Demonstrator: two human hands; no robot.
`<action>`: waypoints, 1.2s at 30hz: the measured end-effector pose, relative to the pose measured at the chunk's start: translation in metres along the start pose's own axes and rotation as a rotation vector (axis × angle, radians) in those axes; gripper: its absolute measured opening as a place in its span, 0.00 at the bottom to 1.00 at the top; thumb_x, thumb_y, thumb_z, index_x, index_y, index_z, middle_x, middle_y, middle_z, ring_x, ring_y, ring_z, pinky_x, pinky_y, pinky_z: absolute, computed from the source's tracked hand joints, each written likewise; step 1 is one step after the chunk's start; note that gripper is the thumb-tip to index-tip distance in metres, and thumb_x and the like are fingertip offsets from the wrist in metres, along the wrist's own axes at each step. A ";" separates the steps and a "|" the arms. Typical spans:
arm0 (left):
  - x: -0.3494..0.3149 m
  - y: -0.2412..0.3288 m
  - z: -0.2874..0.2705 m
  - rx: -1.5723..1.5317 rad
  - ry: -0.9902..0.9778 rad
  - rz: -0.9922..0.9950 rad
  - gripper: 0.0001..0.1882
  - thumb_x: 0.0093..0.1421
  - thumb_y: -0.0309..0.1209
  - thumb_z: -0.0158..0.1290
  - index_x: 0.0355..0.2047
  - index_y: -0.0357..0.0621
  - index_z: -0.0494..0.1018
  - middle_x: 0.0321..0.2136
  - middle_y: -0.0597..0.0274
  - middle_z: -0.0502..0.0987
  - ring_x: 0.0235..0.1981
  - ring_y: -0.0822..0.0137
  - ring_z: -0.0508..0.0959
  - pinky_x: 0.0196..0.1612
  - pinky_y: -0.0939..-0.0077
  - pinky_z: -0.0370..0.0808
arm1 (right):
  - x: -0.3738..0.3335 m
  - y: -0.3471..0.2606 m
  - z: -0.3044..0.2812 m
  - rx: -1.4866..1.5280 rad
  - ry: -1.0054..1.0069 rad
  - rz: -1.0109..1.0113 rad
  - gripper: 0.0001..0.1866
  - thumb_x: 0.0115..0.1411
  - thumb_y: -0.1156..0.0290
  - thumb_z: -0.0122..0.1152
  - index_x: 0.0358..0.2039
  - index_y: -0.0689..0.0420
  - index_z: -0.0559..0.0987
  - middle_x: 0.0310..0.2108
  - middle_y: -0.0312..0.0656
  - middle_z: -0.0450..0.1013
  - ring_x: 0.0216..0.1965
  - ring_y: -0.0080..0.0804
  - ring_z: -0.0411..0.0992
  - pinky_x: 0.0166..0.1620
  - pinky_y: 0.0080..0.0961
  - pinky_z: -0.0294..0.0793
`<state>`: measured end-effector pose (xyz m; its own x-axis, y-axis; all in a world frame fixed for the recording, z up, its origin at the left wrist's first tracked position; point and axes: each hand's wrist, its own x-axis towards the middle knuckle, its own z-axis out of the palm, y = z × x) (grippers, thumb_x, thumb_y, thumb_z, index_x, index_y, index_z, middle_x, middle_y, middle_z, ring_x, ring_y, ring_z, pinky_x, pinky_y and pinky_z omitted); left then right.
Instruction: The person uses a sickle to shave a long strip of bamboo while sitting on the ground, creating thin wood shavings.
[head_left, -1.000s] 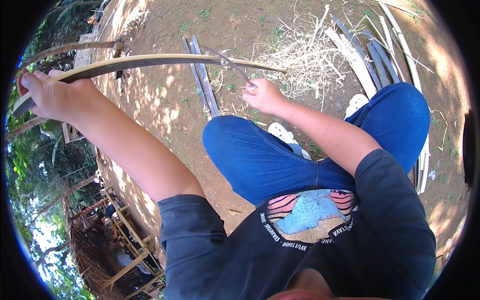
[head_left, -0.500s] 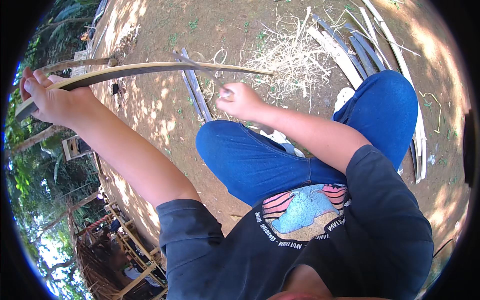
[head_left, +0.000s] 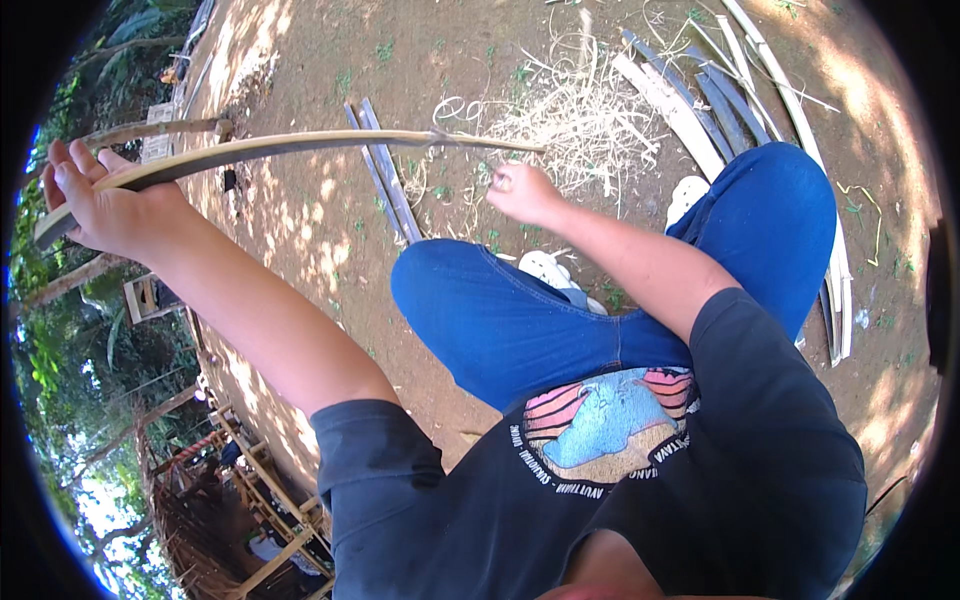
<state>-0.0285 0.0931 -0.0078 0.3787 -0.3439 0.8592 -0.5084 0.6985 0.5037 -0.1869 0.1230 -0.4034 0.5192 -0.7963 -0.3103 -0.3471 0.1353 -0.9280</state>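
Note:
A long, gently bent bamboo strip point(head_left: 290, 143), pale on one edge and dark on its side, stretches from the left across to the shavings. My left hand point(head_left: 115, 205) grips it near its left end, thumb over it and the other fingers partly raised. Close to the strip's right end, my right hand point(head_left: 522, 193) is closed around a thin-bladed knife. Motion smears the blade, and the handle is hidden in my fist.
A heap of curled shavings point(head_left: 590, 125) lies on the dirt beyond my right hand. Several split bamboo strips point(head_left: 735, 105) lie to the right, and two dark strips point(head_left: 388, 180) lie beyond my left knee. Wooden structures and plants stand at the left.
My right hand has moved right along the strip, toward its far end, with the knife. My left hand and the strip have barely shifted.

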 end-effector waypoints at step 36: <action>0.026 -0.010 -0.092 -0.462 -0.331 -0.237 0.12 0.59 0.37 0.52 0.43 0.58 0.75 0.47 0.58 0.73 0.45 0.53 0.75 0.58 0.42 0.62 | -0.026 -0.094 0.017 0.371 0.031 -0.405 0.12 0.57 0.64 0.61 0.24 0.58 0.74 0.14 0.31 0.66 0.19 0.18 0.64 0.25 0.24 0.64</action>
<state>0.0576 0.1345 0.0013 0.1429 -0.6475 0.7485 -0.0242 0.7538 0.6567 -0.1549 0.1409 -0.3113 0.5285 -0.8444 0.0874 0.1771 0.0090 -0.9841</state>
